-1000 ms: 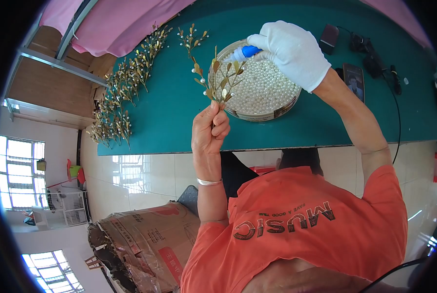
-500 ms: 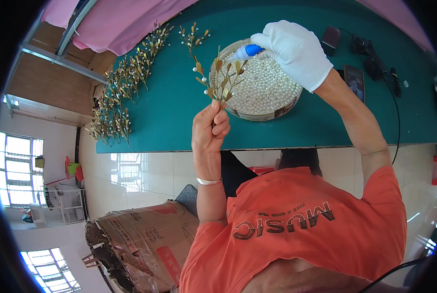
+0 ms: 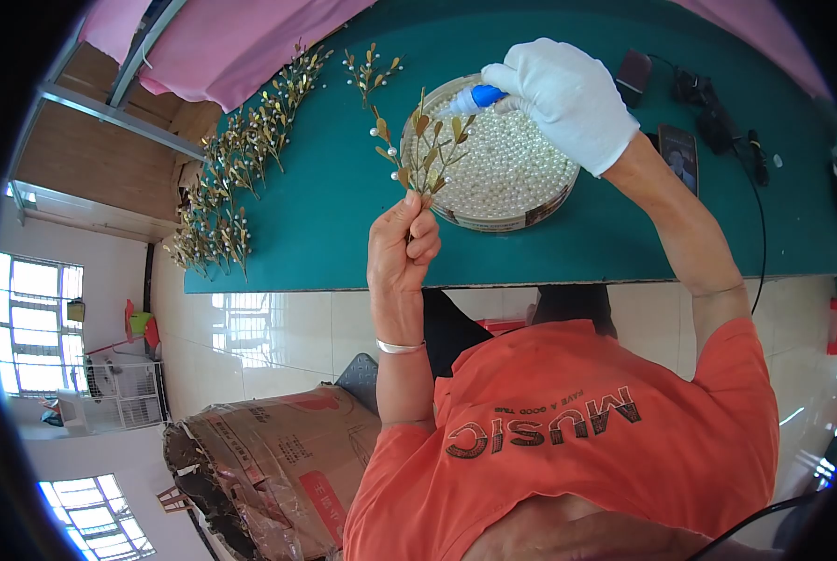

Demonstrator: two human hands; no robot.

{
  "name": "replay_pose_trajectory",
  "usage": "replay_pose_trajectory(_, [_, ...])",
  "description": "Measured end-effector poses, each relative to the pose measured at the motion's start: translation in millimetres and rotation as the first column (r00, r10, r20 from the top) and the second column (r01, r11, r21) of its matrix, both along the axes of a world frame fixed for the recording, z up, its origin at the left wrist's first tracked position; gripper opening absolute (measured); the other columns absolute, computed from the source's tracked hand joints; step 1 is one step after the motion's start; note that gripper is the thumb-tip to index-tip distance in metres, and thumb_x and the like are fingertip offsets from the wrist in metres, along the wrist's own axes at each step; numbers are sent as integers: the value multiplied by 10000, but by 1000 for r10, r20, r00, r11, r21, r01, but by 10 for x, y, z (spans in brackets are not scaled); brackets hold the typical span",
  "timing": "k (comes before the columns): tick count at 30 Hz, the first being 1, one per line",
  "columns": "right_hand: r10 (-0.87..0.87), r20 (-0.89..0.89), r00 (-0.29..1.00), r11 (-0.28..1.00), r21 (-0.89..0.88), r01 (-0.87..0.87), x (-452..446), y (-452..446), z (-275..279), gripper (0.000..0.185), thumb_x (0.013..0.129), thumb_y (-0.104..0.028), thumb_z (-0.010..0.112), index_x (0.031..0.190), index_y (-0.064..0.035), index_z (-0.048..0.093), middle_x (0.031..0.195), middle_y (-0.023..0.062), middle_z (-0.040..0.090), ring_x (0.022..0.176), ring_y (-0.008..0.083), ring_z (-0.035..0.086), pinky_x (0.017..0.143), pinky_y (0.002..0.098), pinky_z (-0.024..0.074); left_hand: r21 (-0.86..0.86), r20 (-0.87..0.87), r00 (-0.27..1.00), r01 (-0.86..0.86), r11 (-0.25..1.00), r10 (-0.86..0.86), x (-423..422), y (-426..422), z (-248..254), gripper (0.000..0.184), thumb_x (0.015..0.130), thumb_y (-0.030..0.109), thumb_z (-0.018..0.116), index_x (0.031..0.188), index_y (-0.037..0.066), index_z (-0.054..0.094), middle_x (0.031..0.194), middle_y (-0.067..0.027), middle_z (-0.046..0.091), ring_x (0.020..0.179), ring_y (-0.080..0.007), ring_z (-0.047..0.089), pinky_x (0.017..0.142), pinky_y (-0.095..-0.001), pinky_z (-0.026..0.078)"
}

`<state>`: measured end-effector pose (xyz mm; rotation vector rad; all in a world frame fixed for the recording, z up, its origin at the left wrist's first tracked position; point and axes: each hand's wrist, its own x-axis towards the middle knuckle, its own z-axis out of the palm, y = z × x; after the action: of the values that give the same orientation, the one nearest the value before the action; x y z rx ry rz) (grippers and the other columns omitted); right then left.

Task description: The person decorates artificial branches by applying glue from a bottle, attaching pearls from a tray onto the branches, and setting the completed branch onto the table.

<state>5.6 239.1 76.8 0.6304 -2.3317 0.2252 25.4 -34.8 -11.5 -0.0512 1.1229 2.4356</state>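
In the left hand (image 3: 404,245), the bare fingers are found pinched together, thumb against forefinger, around the lower stems of a sprig (image 3: 429,161) with gold leaves and white pearls; it is held upright beside the counter's near edge. In the right hand (image 3: 570,105), gloved in white, the fingers are curled around a blue-and-clear bottle (image 3: 487,95), judged so by shape; how tightly it is gripped cannot be told. The sprig is judged light and springy, its stems thin and fairly stiff, its leaves and pearls liable to be bent or knocked loose; it is best taken by the bare stems below the lowest leaves. A round tub (image 3: 495,224) is noted at the near edge, its rim partly overlapped by the sprig; it is filled with loose pearl beads (image 3: 517,168), judged smooth, slippery and apt to roll. A separate sprig (image 3: 367,71) is laid beyond the held one, farther from the near edge. A row of sprigs (image 3: 241,154) is laid along the left edge of the green counter (image 3: 325,243). A phone (image 3: 678,154) is placed toward the right edge, beyond the tub.
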Motion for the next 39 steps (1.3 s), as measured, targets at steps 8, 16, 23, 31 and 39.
replay_pose_trajectory(8, [-31,16,999,999,-10,31,-14,32,-60,302,824,-77,673,1119,-139,664,881,47,608,849,247,609,720,349,503,3,1,1000,-5,1000,5,-1,8,8,267,987,252,608,964,-12,581,617,18,466,434,-40,322,383,-203,219])
replay_pose_trajectory(16, [176,317,932,747,-660,84,65,132,-251,366,867,-197,732,1165,-20,615,961,98,643,765,211,651,685,328,538,-18,-15,1000,-3,1000,3,-10,11,-2,266,987,256,609,950,-5,581,614,20,460,436,-38,317,393,-206,220])
replay_pose_trajectory(23, [3,403,915,586,-742,325,-116,794,-798,516,790,-330,811,1132,17,641,1023,128,670,907,229,667,848,336,497,-152,-85,995,-61,986,49,9,12,36,270,987,253,607,961,-16,594,637,11,468,450,-43,334,407,-203,239])
replay_pose_trajectory(31, [-336,665,666,661,-337,670,-347,1095,-1352,523,734,-388,793,1105,-33,696,1082,213,679,1006,368,650,892,406,489,-158,-77,995,-72,985,61,6,49,38,279,1000,265,589,958,-11,592,634,11,468,448,-42,331,404,-206,238])
replay_pose_trajectory(39, [-378,656,653,711,-246,659,-374,1092,-1436,470,769,-347,774,1109,-32,693,1096,225,675,990,377,654,885,430,499,-169,-84,994,-87,982,73,1,-27,33,305,990,277,609,980,-27,585,631,10,469,448,-45,334,411,-211,238])
